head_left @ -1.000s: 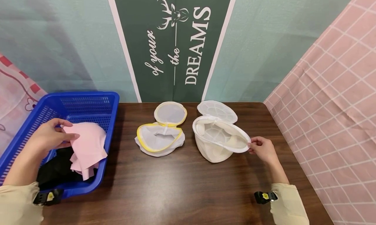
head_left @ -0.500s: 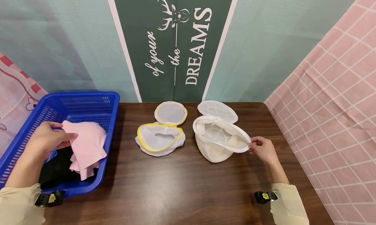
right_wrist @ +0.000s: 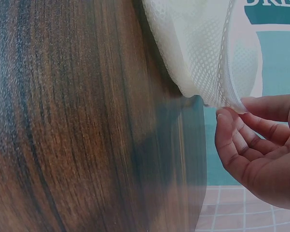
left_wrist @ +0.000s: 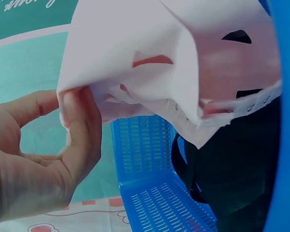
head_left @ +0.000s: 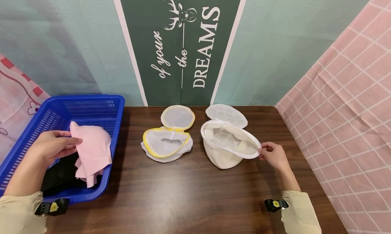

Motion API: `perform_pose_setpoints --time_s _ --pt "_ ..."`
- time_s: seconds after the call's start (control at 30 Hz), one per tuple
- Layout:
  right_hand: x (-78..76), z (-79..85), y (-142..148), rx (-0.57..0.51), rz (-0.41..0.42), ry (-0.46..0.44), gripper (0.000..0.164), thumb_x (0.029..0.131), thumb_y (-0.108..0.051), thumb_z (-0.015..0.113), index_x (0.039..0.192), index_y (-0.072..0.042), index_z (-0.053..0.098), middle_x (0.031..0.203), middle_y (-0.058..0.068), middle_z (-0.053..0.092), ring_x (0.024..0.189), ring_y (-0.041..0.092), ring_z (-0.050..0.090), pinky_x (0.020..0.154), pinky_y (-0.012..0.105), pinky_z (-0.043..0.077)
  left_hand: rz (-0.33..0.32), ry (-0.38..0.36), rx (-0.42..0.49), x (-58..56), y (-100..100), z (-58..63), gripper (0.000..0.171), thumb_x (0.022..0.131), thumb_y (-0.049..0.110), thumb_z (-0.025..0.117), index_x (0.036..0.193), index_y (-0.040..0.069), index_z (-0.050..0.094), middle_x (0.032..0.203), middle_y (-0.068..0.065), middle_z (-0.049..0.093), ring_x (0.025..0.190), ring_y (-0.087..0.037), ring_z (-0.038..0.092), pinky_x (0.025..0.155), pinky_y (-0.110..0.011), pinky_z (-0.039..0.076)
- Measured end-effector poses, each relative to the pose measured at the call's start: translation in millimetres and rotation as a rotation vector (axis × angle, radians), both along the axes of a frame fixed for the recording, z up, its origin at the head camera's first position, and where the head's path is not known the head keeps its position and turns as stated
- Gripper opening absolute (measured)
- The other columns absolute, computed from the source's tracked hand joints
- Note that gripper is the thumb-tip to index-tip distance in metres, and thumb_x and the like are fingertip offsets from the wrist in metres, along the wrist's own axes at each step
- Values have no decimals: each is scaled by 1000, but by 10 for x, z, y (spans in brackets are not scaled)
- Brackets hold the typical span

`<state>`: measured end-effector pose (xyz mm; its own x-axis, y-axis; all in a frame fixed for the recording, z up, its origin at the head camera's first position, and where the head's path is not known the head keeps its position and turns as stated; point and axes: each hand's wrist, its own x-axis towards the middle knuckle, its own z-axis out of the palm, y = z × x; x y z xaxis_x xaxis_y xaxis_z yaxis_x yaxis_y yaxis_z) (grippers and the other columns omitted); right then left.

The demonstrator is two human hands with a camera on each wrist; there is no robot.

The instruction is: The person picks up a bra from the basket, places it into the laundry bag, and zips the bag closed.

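Observation:
My left hand [head_left: 56, 147] pinches the edge of a pink bra [head_left: 93, 149] between thumb and fingers, above the blue basket. In the left wrist view, a row of small eyelets runs along the band of the bra [left_wrist: 130, 43]. Dark clothing [head_left: 62, 173] lies under it in the basket. With thumb and fingertips, my right hand [head_left: 275, 155] pinches the white rim of a cream mesh laundry bag [head_left: 221, 157], whose mouth is held wide. The right wrist view shows the bag's mesh [right_wrist: 193, 48] just above the fingertips of my right hand [right_wrist: 261, 145].
The blue plastic basket [head_left: 119, 108] stands at the table's left. A second mesh bag with yellow trim [head_left: 166, 149] lies mid-table, lid folded back. Both bags rest on the dark wooden table [head_left: 183, 196]. A green printed cloth [head_left: 195, 50] hangs behind; pink checked cloth [head_left: 342, 91] borders the right.
My left hand has shifted slightly to the right and drawn up a corner of the pink bra. The right hand and both mesh bags have stayed in place.

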<state>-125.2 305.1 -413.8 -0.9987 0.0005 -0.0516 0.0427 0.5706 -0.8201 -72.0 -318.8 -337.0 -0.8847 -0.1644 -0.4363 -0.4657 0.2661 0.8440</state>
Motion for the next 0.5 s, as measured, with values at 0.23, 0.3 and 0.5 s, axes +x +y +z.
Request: perform_pose_setpoints --time_s 0.23,0.3,0.5 --pt "4 -17 1 3 0 5 21 84 7 59 97 22 52 71 18 61 55 10 59 53 30 53 6 2 98 27 -23 0 15 85 5 63 82 7 48 69 7 59 61 -8 62 60 -24 53" --pt "5 -22 0 5 0 4 21 84 6 59 97 22 52 71 18 61 55 10 59 53 30 53 2 5 99 33 -24 2 14 85 4 62 82 7 49 70 7 59 61 -8 62 61 -24 53" --pt "6 -34 0 9 -4 3 21 84 6 58 97 22 51 71 18 60 55 10 58 52 29 53 0 30 87 54 -22 -14 13 85 3 62 84 5 49 71 7 58 62 -8 61 61 -25 53"
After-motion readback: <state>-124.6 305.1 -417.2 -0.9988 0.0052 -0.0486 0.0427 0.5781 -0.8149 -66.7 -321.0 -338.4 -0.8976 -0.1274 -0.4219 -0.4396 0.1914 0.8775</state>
